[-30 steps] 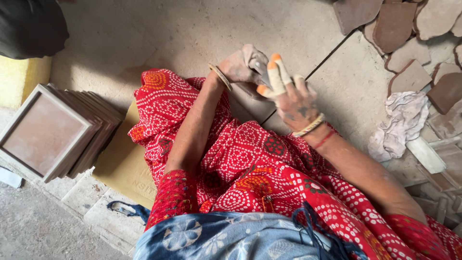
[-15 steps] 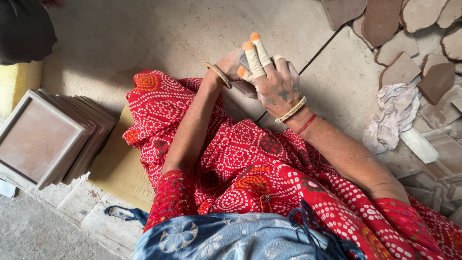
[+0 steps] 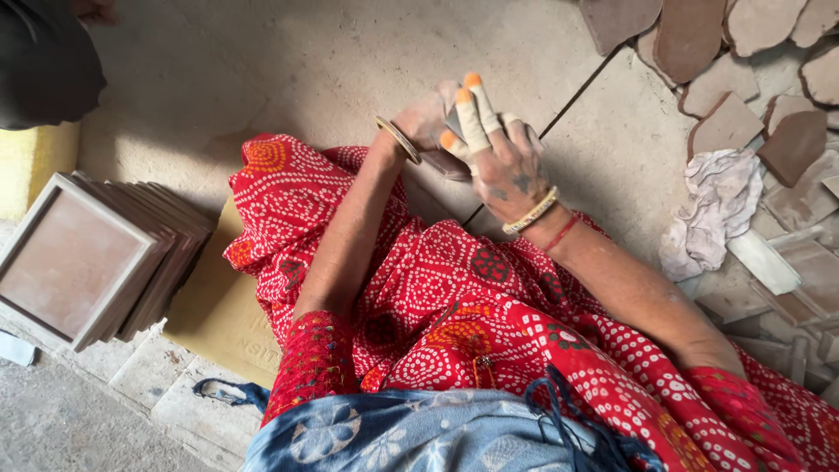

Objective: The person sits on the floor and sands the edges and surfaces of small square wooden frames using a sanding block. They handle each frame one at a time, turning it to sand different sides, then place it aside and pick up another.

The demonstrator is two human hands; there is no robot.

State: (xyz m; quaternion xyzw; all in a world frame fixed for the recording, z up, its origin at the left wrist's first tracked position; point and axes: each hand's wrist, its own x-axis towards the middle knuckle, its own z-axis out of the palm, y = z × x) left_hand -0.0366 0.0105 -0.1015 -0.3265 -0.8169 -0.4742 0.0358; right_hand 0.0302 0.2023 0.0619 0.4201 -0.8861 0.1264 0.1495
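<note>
Both hands meet in front of my knees, over the pale stone floor. My left hand (image 3: 418,121), a metal bangle at its wrist, grips a small grey tile piece (image 3: 444,163) from the left. My right hand (image 3: 500,156) lies over the same piece from the right. Its index and middle fingers are wrapped in pale tape with orange tips and point upward. Most of the piece is hidden between the two hands. A red dotted garment (image 3: 454,297) covers my lap and arms.
A leaning stack of square tiles (image 3: 83,258) stands at the left on a yellow slab (image 3: 218,319). Broken tile pieces (image 3: 699,35) lie at the upper right, with a crumpled white cloth (image 3: 712,210) beside them. A dark shape (image 3: 39,65) fills the top left corner.
My right hand has moved left and closed in over my left hand and the grey piece. Its taped fingers have turned from spread to upright.
</note>
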